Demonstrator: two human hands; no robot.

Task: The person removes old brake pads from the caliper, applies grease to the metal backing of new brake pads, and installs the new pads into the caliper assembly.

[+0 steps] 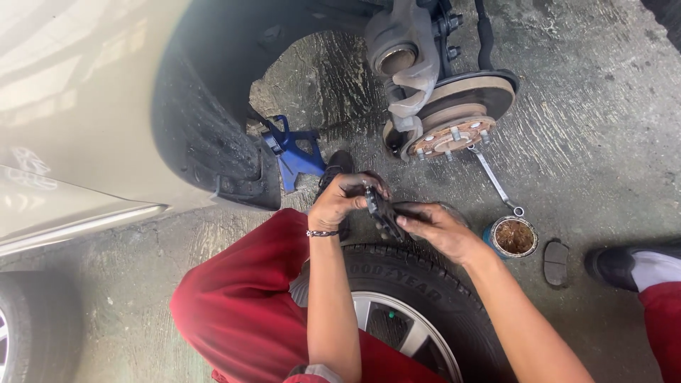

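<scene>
Concrete floor [603,142] is open at the right and the far side, and it gives me the most room to move. At the left the car body [78,106] and its dark wheel arch [206,135] close the space. A blue jack [294,152] stands under the arch. The bare brake disc [464,106] with its hub hangs at the far edge, and a wrench [496,181] lies just below it. Near the disc a small open tin [513,237] stands on the floor, with a loose brake pad [555,262] just beside it. I hold a dark brake pad [383,213] above the removed wheel [418,305], which lies flat at the near edge. My left hand [344,202] is closed on its upper end. My right hand [436,227] grips its lower end, fingers curled.
</scene>
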